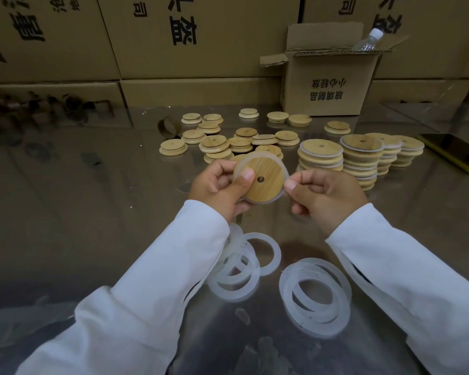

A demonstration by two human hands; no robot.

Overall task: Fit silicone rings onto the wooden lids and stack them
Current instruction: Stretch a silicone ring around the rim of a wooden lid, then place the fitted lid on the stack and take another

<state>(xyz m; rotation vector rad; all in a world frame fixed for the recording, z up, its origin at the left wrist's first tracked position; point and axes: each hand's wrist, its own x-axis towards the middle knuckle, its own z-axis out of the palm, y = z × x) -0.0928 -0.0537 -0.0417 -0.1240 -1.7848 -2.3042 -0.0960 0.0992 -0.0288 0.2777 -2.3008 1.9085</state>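
**Lid in hand, ring at its rim**

The left hand [217, 185] grips the lid [266, 182], thumb pressed on its wooden face and fingers curled behind. A ring [279, 197] lies round the lid's rim. Just right of the lid, the right hand [322, 196] pinches the ring's edge, fingers curled. Behind the lid lie loose lids [214, 143]; behind and right, stacks [360, 158]. Below it, spare rings [317, 293] rest on the table [92, 212].

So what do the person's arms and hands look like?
Both arms wear long, loose, plain white fabric sleeves, the left sleeve and right sleeve, reaching the wrists. The left grip and right grip are bare hands: no gloves or jewellery visible, fingernails short.
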